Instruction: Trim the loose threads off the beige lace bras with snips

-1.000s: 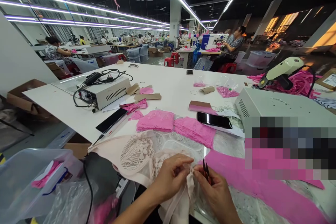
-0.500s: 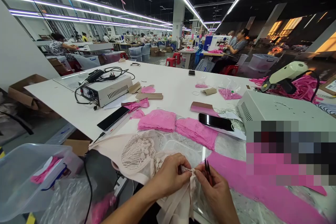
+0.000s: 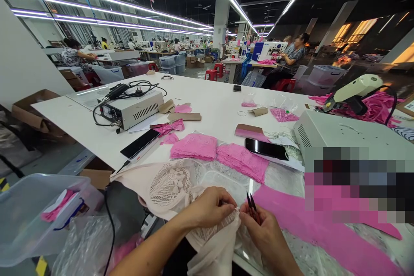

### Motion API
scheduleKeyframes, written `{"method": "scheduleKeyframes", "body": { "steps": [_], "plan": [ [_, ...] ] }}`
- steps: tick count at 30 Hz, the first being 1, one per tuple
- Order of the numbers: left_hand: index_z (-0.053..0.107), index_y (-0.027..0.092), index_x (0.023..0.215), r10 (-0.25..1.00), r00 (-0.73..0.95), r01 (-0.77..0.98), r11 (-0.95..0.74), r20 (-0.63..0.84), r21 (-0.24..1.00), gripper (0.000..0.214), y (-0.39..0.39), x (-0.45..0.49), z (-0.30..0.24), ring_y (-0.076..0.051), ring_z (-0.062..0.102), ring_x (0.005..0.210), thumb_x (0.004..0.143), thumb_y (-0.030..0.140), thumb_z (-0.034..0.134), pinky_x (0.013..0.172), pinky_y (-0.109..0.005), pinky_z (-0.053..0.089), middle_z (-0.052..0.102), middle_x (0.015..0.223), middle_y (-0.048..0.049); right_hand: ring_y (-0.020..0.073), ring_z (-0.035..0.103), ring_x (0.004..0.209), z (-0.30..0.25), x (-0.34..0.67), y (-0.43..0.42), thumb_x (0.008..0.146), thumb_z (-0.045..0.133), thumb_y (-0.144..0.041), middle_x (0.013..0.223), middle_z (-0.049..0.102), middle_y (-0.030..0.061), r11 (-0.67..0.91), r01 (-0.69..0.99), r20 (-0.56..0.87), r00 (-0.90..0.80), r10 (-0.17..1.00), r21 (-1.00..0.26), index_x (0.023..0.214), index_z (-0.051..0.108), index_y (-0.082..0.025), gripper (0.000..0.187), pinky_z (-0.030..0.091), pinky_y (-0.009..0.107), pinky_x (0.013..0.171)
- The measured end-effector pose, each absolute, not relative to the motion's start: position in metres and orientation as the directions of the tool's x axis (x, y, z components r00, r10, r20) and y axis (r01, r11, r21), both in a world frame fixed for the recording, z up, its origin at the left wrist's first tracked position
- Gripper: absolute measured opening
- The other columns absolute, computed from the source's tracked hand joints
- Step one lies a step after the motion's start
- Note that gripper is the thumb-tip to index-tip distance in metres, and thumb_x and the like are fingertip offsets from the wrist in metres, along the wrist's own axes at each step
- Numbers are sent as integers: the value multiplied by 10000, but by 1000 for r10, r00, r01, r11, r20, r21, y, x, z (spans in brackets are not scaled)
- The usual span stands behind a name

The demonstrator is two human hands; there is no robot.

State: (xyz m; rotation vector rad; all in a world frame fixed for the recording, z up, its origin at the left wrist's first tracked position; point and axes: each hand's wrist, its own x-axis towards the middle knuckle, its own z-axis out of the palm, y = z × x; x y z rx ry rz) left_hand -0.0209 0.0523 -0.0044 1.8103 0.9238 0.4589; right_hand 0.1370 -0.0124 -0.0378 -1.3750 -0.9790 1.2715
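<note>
A cream bra with lace cups lies partly on the table's near edge, and the rest hangs down below my hands. My left hand is closed, thumb and fingers pinching the edge of the bra. Close beside it, my right hand pinches the same edge between thumb and forefinger. Thread snips with dark pointed blades and reddish handles are also held in the right hand, the blades pointing up and away from the fabric. Whatever lies between the fingertips is too small to make out.
Pink lace stacks and a long pink fabric piece lie ahead and right. Phones, a grey box with cables and a larger grey-green machine stand on the table. Left below is a clear plastic bin.
The bra's hanging part has turned between my hands; loose straps showed before, now a lace cup and smooth fabric. Both hands keep their pinch, and the snips stay in my right hand.
</note>
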Motion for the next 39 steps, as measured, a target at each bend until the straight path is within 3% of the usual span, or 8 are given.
{"method": "scheduleKeyframes", "body": {
  "steps": [7,13,18,21,26,31,35,39],
  "plan": [
    [668,121,694,719,657,425,-102,-228,899,149,59,-19,-4,-84,345,509,674,198,542,460,-195,261,435,528,55,71,248,446,-28,131,-9,609,656,-292,487,343,-84,-289,-231,-308,54,950,-929,550,512,-175,195,208,199,407],
    [651,123,653,727,635,440,-63,-260,896,144,59,-18,-2,-81,336,504,665,193,526,458,-193,259,409,510,61,58,121,438,-23,132,-11,668,597,-282,486,257,-101,-333,-197,-341,8,940,-922,565,491,-179,181,109,207,391],
    [665,119,662,740,615,455,-49,-274,889,162,58,-16,-1,-86,344,514,661,211,532,464,-196,269,426,518,57,93,306,482,-29,137,-13,681,649,-396,530,364,-73,-230,13,-229,56,972,-973,642,542,-174,249,262,215,449],
    [672,115,668,742,612,460,-55,-272,886,168,58,-16,0,-87,351,522,656,210,534,461,-192,265,436,522,55,111,351,503,-33,139,-13,657,679,-396,521,378,-72,-179,132,-167,100,981,-975,651,567,-174,248,289,220,474],
    [689,111,680,736,623,462,-74,-264,884,185,59,-17,-2,-88,353,513,667,204,528,461,-192,272,441,506,53,125,435,529,-34,140,-12,664,678,-396,570,493,-34,-207,9,-207,60,977,-978,651,598,-161,249,351,223,491],
    [715,125,744,728,647,453,-125,-229,882,183,61,-18,-8,-100,419,564,655,230,595,510,-191,313,550,580,34,125,445,530,-36,142,-12,673,688,-440,575,501,-29,-234,-84,-236,14,972,-968,689,605,-152,300,364,223,495],
    [715,121,737,751,628,462,-150,-203,874,178,62,-18,-9,-103,425,563,658,240,609,513,-197,310,551,578,32,143,471,578,-37,147,-14,676,683,-458,621,527,-24,-197,-2,-197,69,978,-980,741,614,-163,310,384,232,530],
    [706,114,731,784,590,469,-135,-195,873,175,62,-17,-8,-105,418,545,670,230,590,499,-201,315,528,556,32,143,440,548,-32,143,-22,662,663,-506,565,481,-35,-154,123,-131,178,975,-980,635,594,-171,343,365,241,518]
  ]
}}
